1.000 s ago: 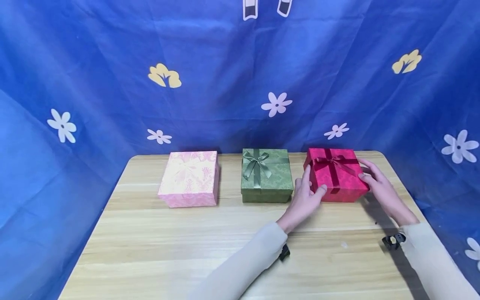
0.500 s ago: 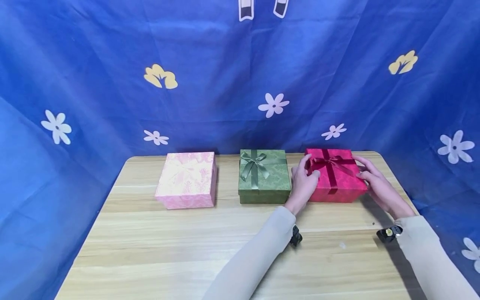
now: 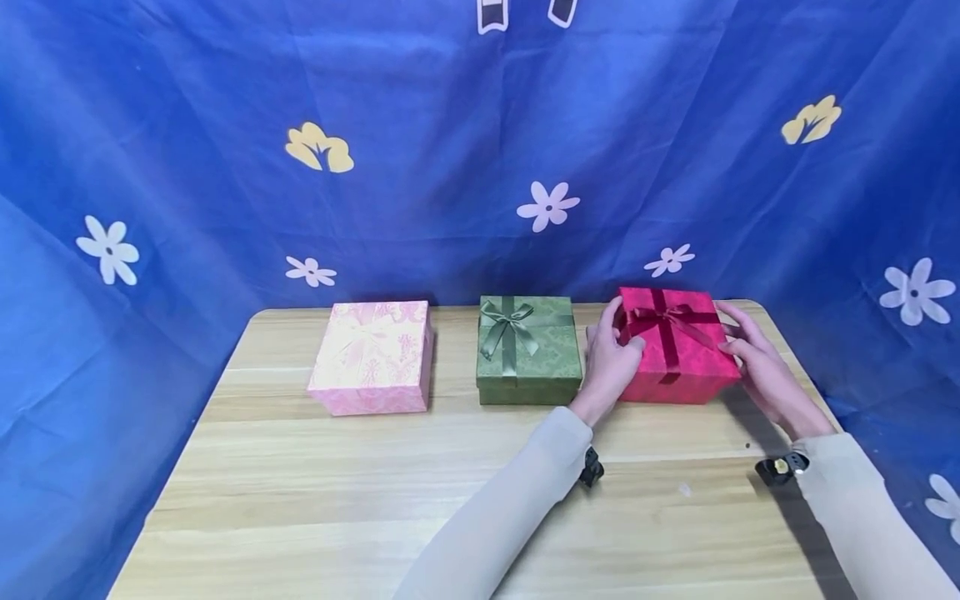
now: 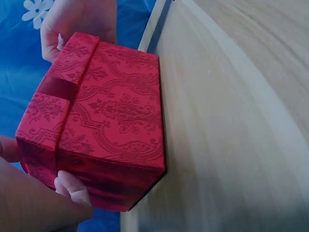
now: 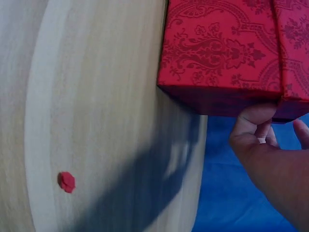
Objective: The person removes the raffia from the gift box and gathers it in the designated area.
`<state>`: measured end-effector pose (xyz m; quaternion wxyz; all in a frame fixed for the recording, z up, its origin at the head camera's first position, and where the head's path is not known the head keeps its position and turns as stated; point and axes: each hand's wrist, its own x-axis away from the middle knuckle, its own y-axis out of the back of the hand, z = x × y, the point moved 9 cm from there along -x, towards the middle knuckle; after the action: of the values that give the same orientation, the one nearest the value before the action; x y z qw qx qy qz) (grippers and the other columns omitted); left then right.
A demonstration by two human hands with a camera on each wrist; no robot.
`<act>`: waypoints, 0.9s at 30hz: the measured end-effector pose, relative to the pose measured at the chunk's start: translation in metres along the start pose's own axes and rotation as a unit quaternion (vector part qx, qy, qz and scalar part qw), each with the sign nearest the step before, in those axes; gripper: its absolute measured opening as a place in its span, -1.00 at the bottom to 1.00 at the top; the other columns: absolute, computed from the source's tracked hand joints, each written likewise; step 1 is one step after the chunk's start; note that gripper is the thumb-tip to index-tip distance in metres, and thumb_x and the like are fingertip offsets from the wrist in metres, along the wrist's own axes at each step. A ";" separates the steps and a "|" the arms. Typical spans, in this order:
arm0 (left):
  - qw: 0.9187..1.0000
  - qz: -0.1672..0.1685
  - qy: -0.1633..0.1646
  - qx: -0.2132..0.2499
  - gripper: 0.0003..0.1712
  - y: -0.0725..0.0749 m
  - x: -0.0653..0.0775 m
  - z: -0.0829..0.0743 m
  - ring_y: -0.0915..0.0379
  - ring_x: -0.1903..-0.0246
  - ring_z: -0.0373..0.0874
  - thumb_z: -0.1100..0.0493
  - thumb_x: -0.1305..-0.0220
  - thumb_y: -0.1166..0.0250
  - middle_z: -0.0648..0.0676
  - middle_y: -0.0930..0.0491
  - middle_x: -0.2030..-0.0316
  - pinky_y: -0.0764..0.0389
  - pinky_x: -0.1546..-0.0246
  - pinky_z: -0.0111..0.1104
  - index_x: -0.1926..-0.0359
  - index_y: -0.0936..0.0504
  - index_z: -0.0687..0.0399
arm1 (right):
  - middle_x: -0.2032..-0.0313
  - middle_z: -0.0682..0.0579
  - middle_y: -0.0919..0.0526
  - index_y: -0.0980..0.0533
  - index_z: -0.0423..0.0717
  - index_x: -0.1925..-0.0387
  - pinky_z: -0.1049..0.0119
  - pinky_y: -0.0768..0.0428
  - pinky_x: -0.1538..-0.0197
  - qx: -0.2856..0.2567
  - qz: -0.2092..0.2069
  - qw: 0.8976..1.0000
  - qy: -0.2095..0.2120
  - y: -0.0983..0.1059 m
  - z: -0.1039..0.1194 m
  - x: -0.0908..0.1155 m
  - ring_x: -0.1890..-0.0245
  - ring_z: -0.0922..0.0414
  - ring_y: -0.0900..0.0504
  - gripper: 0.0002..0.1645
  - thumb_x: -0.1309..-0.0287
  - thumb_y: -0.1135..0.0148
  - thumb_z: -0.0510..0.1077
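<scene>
the red box (image 3: 682,358) sits at the far right of the table (image 3: 360,492), near its back edge, and i have it from both sides: my left hand (image 3: 611,367) grips the left, my right hand (image 3: 767,379) the right, both near the lower edge of the lid (image 4: 46,112). i judge the step in hand to be taking hold of that lid; whether it is loose i cannot tell. the next move, i think, calls for an even upward pull with both hands. counting outward: one red box, one green box (image 3: 529,354) just beside my left hand, one pink box (image 3: 371,358) farther left; three boxes altogether. one small red scrap (image 5: 66,182) lies on the table. one blue cloth (image 3: 420,167) hangs behind.
</scene>
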<state>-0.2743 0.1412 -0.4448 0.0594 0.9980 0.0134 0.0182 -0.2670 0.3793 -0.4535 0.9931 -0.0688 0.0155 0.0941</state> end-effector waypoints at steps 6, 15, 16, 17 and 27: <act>0.999 0.008 -0.033 0.002 -0.09 0.002 0.001 -0.016 -0.36 0.27 -0.28 0.29 -0.34 -0.37 -0.08 -0.43 0.04 -0.49 0.17 -0.35 -0.67 -0.32 -0.09 | -0.28 0.00 -0.34 -0.21 0.11 -0.65 0.39 -0.72 0.11 -0.030 -0.010 0.999 0.040 -0.003 0.024 0.004 -0.10 0.21 -0.61 -0.23 -0.60 0.17 -0.49; 0.998 0.003 -0.063 0.019 -0.44 0.020 0.013 -0.039 -0.47 0.21 -0.35 0.17 -0.33 -0.50 -0.01 -0.55 0.03 -0.54 0.10 -0.45 -0.31 -0.69 0.25 | -0.28 0.00 -0.56 -0.36 -0.10 -0.52 0.36 -0.72 -0.03 -0.114 0.017 0.991 0.067 -0.014 0.052 0.020 -0.12 0.19 -0.68 -0.38 -0.60 0.14 -0.52; 0.998 0.006 -0.060 0.026 -0.49 0.020 0.015 -0.041 -0.48 0.22 -0.37 0.17 -0.31 -0.52 -0.04 -0.54 0.04 -0.55 0.10 -0.46 -0.25 -0.73 0.23 | -0.27 0.00 -0.60 -0.41 -0.11 -0.50 0.35 -0.72 -0.06 -0.129 0.023 0.989 0.062 -0.014 0.053 0.023 -0.12 0.17 -0.71 -0.38 -0.60 0.15 -0.53; 0.998 0.009 -0.057 0.035 -0.54 0.021 0.016 -0.042 -0.48 0.23 -0.39 0.18 -0.31 -0.54 -0.06 -0.53 0.06 -0.56 0.09 -0.46 -0.19 -0.76 0.22 | -0.24 -0.01 -0.65 -0.46 -0.13 -0.47 0.34 -0.72 -0.07 -0.140 0.025 0.988 0.057 -0.013 0.054 0.026 -0.10 0.16 -0.73 -0.39 -0.59 0.15 -0.54; 0.994 0.068 -0.058 0.067 -0.70 0.020 0.037 -0.058 -0.62 0.23 -0.43 0.28 -0.30 -0.61 -0.09 -0.50 0.02 -0.65 0.10 -0.54 -0.03 -0.84 0.26 | -0.05 -0.05 -0.80 -0.67 -0.25 -0.23 0.41 -0.67 -0.12 -0.111 -0.015 0.992 0.050 0.005 0.060 0.059 -0.03 0.19 -0.78 -0.53 -0.60 0.08 -0.52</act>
<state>-0.2392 0.1294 -0.3832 -0.0080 0.9977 -0.0567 -0.0371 -0.2091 0.4038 -0.3978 0.9786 -0.1834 0.0536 0.0767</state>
